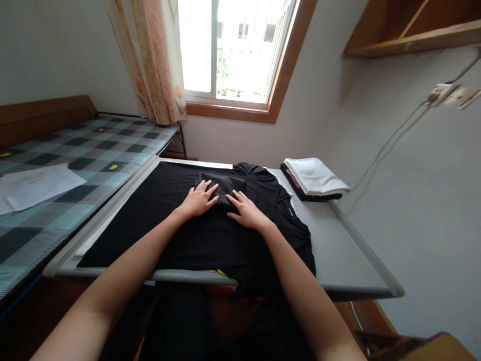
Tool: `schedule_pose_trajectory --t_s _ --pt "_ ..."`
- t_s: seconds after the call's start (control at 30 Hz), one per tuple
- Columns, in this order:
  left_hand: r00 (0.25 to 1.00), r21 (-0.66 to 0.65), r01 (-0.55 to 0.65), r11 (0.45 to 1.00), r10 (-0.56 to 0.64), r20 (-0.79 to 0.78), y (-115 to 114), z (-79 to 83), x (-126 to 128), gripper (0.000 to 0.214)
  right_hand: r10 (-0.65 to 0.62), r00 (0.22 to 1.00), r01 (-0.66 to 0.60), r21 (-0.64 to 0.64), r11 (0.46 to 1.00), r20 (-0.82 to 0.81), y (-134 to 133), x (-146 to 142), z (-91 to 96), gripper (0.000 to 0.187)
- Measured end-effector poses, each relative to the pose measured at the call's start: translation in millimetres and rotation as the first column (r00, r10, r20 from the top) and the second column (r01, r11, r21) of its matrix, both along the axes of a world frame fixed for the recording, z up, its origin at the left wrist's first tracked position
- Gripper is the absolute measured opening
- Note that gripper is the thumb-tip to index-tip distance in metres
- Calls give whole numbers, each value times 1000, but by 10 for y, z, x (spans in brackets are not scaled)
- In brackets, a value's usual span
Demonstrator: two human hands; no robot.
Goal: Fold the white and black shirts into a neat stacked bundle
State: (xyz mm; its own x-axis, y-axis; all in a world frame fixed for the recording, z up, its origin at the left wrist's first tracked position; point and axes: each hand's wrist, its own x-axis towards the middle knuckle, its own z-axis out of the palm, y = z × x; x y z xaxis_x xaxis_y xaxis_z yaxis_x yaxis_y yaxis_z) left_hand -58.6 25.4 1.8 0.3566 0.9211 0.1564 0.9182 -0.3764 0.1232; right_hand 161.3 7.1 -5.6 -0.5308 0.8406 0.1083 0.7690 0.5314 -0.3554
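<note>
A black T-shirt (210, 235) lies spread across a white-topped table (349, 250), its neck opening and label toward the right. Part of it hangs over the near edge. My left hand (199, 199) rests flat near the shirt's middle, fingers spread and palm down. Just to its right, my right hand (246, 208) also lies open with fingers apart. Both touch a slightly shiny dark rectangular patch (225, 185) on the shirt; whether it is a print or a separate piece, I cannot tell. Neither hand grips anything.
Folded white cloth (315, 175) sits on folded black cloth (296, 188) at the table's far right. A checked bed (124, 145) with paper sheets (37, 185) stands left. Behind are a curtain (150, 60) and window. Cables (391, 135) hang from a right-wall socket.
</note>
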Motion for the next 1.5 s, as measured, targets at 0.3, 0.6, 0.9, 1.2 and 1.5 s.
schedule_pose_trajectory --t_s 0.3,0.6,0.9,1.2,1.5 --pt "1000 9 3 1000 -3 -11 11 -16 1 60 -5 999 5 -1 1000 35 -13 -13 18 71" --pt "1000 22 3 1000 -2 -23 22 -35 -7 59 -2 1000 2 7 1000 21 -11 -4 1 70" --pt "1000 30 5 1000 -4 -22 25 -42 -9 59 -8 998 9 -15 1000 55 -31 -20 57 71" --pt "1000 13 3 1000 -3 -10 6 -10 2 59 -4 999 5 -6 1000 43 -31 -15 52 71" --pt "1000 21 5 1000 -5 -12 20 -33 -3 59 -6 999 6 -4 1000 31 -23 -10 32 70"
